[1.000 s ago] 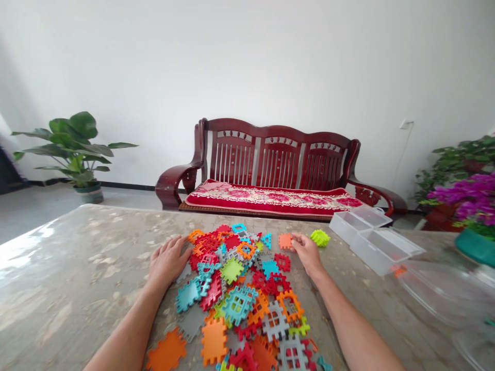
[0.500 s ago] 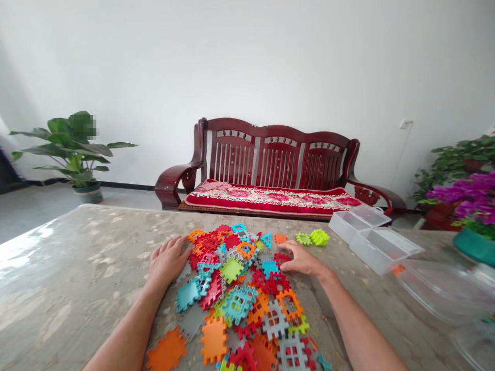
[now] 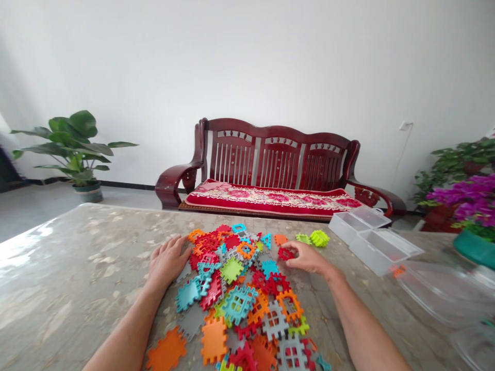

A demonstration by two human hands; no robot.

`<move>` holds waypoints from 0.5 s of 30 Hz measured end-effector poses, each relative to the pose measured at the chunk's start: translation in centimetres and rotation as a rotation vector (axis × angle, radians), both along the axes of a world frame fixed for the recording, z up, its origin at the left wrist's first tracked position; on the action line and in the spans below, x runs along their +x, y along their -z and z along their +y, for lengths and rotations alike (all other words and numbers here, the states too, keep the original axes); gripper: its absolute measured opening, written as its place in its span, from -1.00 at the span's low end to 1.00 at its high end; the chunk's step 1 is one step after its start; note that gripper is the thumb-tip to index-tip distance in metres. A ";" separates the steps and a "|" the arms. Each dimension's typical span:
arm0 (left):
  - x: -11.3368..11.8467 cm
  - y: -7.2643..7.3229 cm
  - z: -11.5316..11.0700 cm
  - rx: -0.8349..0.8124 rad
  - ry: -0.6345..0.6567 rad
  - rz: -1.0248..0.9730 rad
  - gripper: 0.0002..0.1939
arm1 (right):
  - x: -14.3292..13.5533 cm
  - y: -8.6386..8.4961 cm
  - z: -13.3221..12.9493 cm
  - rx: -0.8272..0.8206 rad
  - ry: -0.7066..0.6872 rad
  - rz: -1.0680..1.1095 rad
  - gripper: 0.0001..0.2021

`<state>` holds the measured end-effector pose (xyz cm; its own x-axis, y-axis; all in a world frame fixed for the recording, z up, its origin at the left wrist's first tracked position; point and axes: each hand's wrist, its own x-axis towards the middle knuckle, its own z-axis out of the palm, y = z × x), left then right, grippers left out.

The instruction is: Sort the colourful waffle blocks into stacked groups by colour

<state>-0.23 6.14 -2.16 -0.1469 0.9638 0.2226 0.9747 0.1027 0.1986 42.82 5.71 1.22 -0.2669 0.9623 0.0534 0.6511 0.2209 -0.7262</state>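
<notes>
One heap of notched plastic tiles [image 3: 232, 270], assorted colours, on patterned surface [image 3: 96, 257]; left hand [image 3: 168, 259] rests beside it; right hand [image 3: 303, 256] has fingers at a red window tile [image 3: 285, 253].

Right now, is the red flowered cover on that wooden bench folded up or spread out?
Spread out: the cover lies lengthwise along the seat of the bench, its row of flowers showing.

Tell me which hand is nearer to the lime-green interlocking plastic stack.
Right. The right hand is just below the lime-green interlocking plastic stack in view; the left hand is far off, beyond the multicoloured pile.
</notes>
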 end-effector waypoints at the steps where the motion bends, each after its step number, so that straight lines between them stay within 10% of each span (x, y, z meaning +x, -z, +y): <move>1: 0.0 0.0 0.0 0.005 0.001 -0.007 -0.46 | 0.3 0.0 0.1 0.012 0.033 0.021 -0.53; 15: 0.1 -0.1 0.0 -0.014 -0.005 0.029 -0.43 | -1.2 2.6 -1.5 0.566 0.211 -0.059 -0.57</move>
<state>-0.17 6.14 -2.09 -0.1451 0.9661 0.2134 0.9795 0.1099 0.1688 41.63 4.21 -1.42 -0.0915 0.8210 0.5636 0.7584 0.4242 -0.4949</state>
